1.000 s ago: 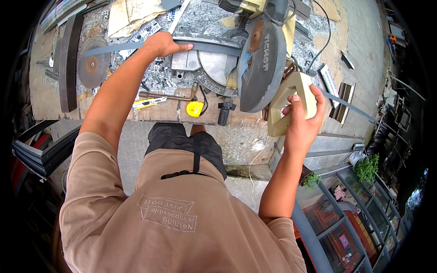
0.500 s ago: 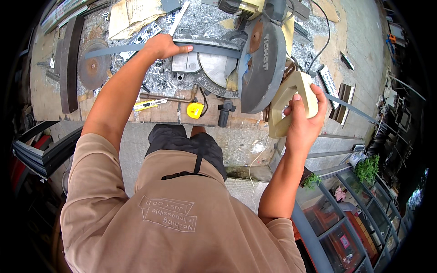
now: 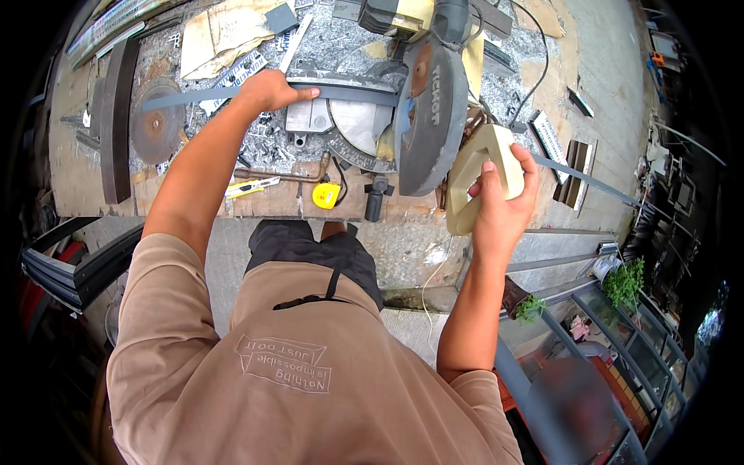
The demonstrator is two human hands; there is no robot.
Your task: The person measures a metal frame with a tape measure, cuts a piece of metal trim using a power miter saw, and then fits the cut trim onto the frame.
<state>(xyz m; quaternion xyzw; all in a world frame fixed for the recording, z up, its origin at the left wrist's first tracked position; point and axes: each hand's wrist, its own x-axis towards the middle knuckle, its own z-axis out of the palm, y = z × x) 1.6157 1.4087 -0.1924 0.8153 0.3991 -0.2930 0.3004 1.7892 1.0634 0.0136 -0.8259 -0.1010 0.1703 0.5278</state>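
Note:
My left hand (image 3: 270, 90) presses a long grey metal strip (image 3: 194, 98) against the fence of a miter saw (image 3: 431, 124), its thumb stretched along the strip. The strip runs behind the dark blade guard and comes out on the right. My right hand (image 3: 504, 198) is wrapped around the saw's cream loop handle (image 3: 502, 149). The guard hides the blade, so I cannot tell whether it touches the strip. In front of the saw lie a yellow tape measure (image 3: 326, 194), a yellow utility knife (image 3: 252, 187) and a rusty wrench (image 3: 283, 175).
A round saw blade (image 3: 159, 124) and a dark bar (image 3: 118, 124) lie on the left of the workbench (image 3: 81, 167). Metal chips cover its middle. A black cable (image 3: 542, 74) curves behind the saw. Short profile offcuts (image 3: 575, 174) lie to the right. Dark frames (image 3: 70, 267) stand lower left.
The whole view has shifted slightly, with the bench appearing a little lower and further left. Both hands keep their hold, the left on the strip and the right on the saw handle.

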